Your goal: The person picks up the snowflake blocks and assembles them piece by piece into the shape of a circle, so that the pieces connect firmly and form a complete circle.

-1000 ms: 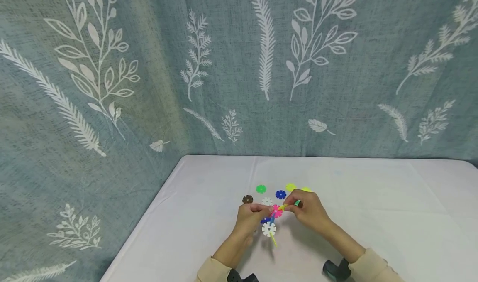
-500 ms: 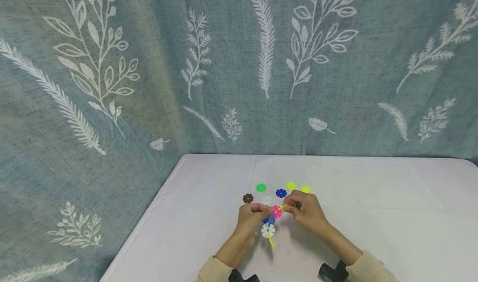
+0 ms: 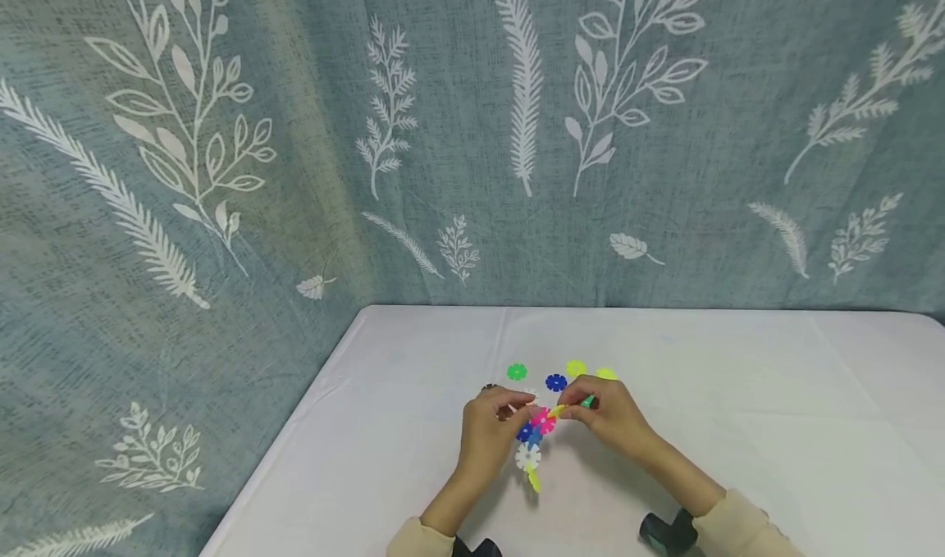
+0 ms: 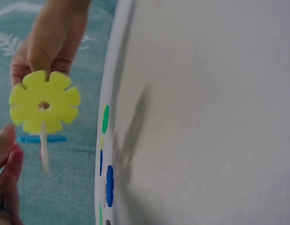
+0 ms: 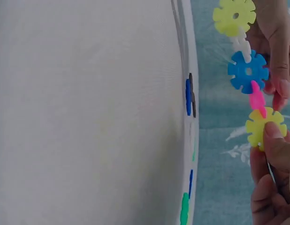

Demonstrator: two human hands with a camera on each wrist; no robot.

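Note:
A chain of slotted flower-shaped plastic discs hangs above the table. My right hand (image 3: 609,416) pinches its upper yellow disc (image 5: 255,123) between thumb and fingers. Below that come a pink disc (image 3: 545,420), a light blue disc (image 5: 239,75), a white disc (image 3: 527,457) and, at the bottom end, another yellow disc (image 4: 60,101). My left hand (image 3: 487,432) is beside the pink disc, its thumb tip right at the disc's edge and its index finger lifted away. In the left wrist view, its fingertips (image 4: 14,161) stand left of the chain.
Loose discs lie on the white-covered table (image 3: 738,393) behind the hands: a green disc (image 3: 517,372), a dark blue disc (image 3: 556,382) and yellow discs (image 3: 576,367). A brown disc is partly hidden by the left hand. A patterned curtain (image 3: 472,130) hangs behind.
My left index finger has lifted from the pink disc, and that hand has shifted slightly left. The chain's lower end has swung a little left. My right hand keeps its pinch.

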